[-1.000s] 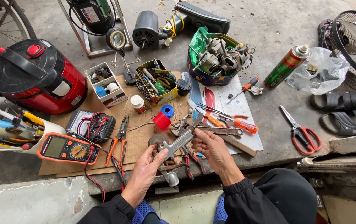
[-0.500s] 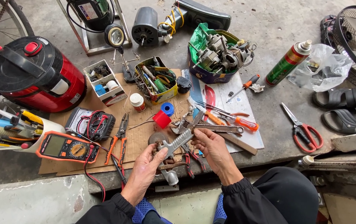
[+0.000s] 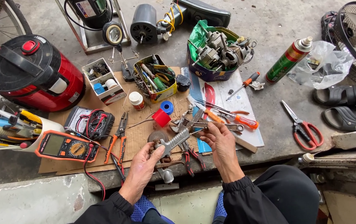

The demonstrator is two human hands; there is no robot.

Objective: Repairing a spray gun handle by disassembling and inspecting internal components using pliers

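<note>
Over brown cardboard sheet (image 3: 140, 137), long grey metal wrench (image 3: 173, 142) slanting up toward right hand (image 3: 221, 143). Left hand (image 3: 144, 164) wrapped round low end, nearer; right fingers pinching top end.

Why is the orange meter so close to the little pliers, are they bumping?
Apart. The head view shows bare cardboard between the orange meter and the orange-handled pliers.

Single head-worn view, looking steeply down, close over cluttered cardboard mat (image 3: 82, 99), concrete floor beyond.
</note>
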